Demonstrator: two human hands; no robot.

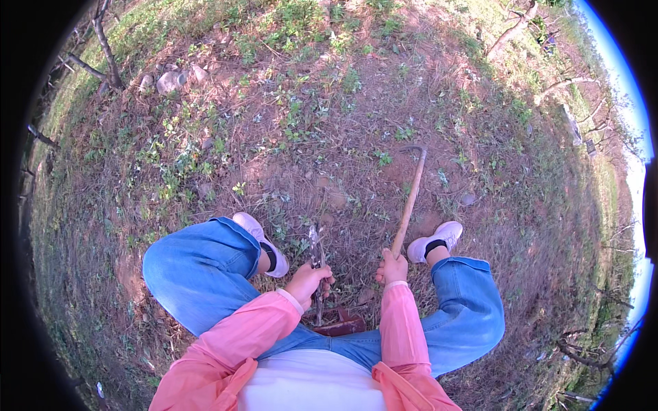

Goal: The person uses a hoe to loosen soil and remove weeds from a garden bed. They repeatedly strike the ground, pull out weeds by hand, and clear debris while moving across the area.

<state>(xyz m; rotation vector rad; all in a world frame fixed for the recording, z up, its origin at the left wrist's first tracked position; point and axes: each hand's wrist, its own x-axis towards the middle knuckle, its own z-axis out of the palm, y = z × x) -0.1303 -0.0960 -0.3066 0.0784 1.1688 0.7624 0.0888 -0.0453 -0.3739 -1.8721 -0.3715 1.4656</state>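
Note:
My right hand (394,267) grips the lower end of a long wooden handle (409,205). At its far end, a thin curved metal blade (414,148) like a sickle's points left, close to the soil. My left hand (309,281) is closed around several short dark sticks (316,251), held roughly upright between my knees. Pale patches show on their upper ends. Beneath my left forearm, a reddish-brown object (341,327), possibly a low stool, is partly hidden by my jeans.
My shoes (436,241) are planted apart on soil with dry grass and low green weeds (180,159). Several stones (169,82) lie at the upper left beside a bare tree trunk (109,56). Leaning branches (514,31) stand at the upper right.

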